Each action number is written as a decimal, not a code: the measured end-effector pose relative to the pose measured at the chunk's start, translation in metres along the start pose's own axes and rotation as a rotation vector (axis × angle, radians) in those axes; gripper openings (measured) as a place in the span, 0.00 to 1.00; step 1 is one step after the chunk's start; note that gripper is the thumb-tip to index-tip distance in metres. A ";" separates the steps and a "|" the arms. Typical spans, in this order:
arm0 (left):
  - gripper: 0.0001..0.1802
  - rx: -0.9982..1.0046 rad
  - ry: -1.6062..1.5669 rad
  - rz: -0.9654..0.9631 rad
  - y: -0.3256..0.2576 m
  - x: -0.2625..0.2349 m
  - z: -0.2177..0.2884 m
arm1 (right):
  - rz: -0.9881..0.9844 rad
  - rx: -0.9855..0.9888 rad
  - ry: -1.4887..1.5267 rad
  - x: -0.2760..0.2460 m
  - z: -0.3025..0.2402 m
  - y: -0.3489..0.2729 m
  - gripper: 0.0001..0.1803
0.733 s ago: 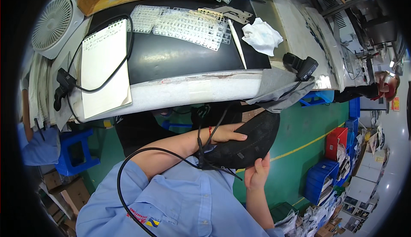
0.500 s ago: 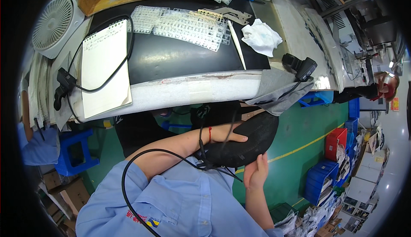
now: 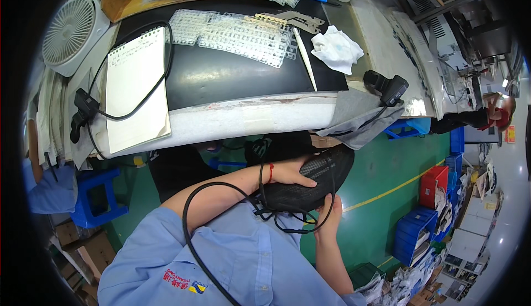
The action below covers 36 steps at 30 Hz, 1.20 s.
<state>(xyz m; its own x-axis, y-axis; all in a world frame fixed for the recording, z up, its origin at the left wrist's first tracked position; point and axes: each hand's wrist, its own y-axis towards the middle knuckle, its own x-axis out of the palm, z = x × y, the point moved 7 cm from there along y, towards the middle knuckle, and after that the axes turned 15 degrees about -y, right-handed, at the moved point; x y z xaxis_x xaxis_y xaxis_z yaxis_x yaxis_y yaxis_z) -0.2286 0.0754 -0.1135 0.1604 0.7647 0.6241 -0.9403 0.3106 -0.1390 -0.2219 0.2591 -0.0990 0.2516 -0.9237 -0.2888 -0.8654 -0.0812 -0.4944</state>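
Note:
A black mesh shoe upper [image 3: 312, 179] is held in front of my chest, below the table's front edge. My left hand [image 3: 287, 173] lies over its top, a red thread round the wrist. My right hand [image 3: 329, 217] grips it from underneath, thumb pointing up against the lower side. A thin black cable [image 3: 221, 187] loops from my shoulder across the left forearm and hangs around the shoe upper.
The worktable [image 3: 238, 120] above holds a black mat [image 3: 221, 73], a white notepad [image 3: 135, 87], clear plastic trays [image 3: 238, 32], a crumpled white cloth [image 3: 336, 48] and a small fan [image 3: 69, 29]. Blue crates [image 3: 415, 234] and a red one [image 3: 434, 184] stand on the green floor at right. A blue stool [image 3: 97, 198] is at left.
The shoe upper has tilted slightly and my left hand has slid further over its top. My right hand stays under it.

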 end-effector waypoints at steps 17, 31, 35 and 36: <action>0.49 0.036 0.128 -0.039 -0.007 0.006 0.005 | -0.044 -0.063 -0.086 -0.006 -0.031 0.006 0.19; 0.48 0.244 0.320 -0.087 0.000 -0.001 0.021 | -0.350 0.006 0.275 0.014 -0.015 0.050 0.31; 0.49 0.215 0.129 -0.064 -0.006 0.002 0.017 | -0.317 0.008 0.267 0.006 -0.011 0.053 0.31; 0.48 0.138 0.009 -0.115 -0.006 0.007 0.013 | -0.318 -0.015 0.278 0.005 -0.012 0.053 0.32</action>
<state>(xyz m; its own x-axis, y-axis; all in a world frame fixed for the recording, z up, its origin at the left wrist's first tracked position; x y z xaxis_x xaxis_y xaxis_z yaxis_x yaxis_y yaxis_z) -0.2262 0.0715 -0.0979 0.2711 0.7337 0.6231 -0.9478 0.3165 0.0398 -0.2715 0.2453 -0.1171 0.3823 -0.9176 0.1091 -0.7705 -0.3818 -0.5104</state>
